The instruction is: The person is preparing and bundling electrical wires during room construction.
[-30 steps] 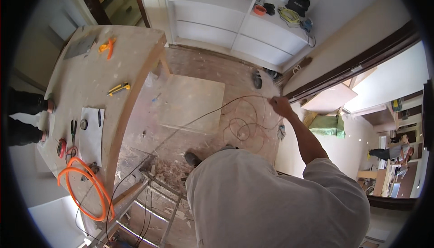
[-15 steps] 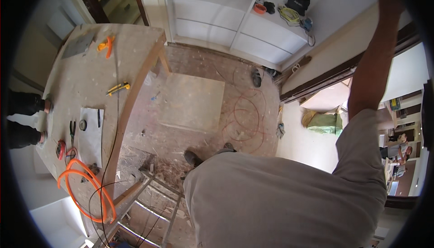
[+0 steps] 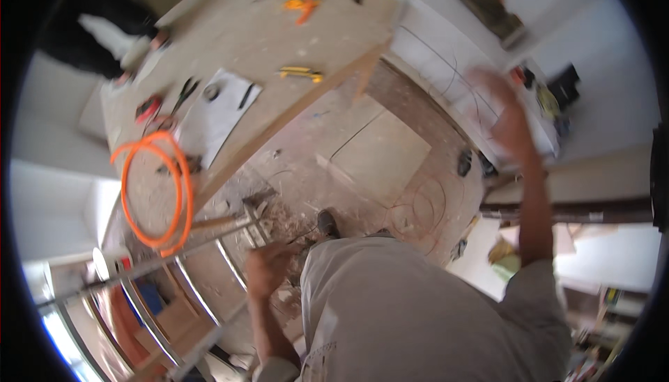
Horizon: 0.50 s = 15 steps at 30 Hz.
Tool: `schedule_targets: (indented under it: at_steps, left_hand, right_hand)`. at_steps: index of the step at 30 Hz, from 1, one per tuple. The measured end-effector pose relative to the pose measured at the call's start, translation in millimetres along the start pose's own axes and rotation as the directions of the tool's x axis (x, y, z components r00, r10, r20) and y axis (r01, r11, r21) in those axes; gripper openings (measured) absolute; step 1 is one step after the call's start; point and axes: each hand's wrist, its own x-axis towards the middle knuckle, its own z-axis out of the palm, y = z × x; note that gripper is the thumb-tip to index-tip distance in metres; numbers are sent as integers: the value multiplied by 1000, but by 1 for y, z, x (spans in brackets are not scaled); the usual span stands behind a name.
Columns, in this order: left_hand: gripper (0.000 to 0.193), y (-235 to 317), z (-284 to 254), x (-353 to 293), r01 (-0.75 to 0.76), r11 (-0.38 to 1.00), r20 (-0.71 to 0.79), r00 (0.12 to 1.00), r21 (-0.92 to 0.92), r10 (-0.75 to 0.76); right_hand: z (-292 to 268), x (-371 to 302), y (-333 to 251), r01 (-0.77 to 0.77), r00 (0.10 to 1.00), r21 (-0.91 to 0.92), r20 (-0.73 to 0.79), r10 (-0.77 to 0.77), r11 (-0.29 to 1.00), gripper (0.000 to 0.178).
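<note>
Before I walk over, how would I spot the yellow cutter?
Find the big pale table at the picture's upper left. Near its long edge, to the right of the white sheet, lies the yellow cutter. Slim and straight, it differs from the bulkier orange object beyond it.

Wide fisheye head cam looks down fr. head ht. on hands point(image 3: 270, 268), tbl point(image 3: 258, 41) & flr point(image 3: 301, 166).

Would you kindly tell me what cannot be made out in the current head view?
All in the head view:
Right hand: motion blur hides whether its grip holds anything.
Left hand: also blurred, its grip unclear.
Other person's legs: the upper body is cut off by the picture's dark rim.
White sheet: any marks are too blurred.
</note>
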Motion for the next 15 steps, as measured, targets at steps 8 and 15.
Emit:
schedule_targets:
  at_steps: [8,15]
  left_hand:
    - [10,41,40,39,-289,950,0,957,-118,291]
    - [17,-149,71,-26,251,968,27,968,-18,-251]
  right_hand:
    - [144,-67,-166,-213,618,433,754,-222,876,36]
    - [101,-42,-58,147,834,167,510,-213,975,14]
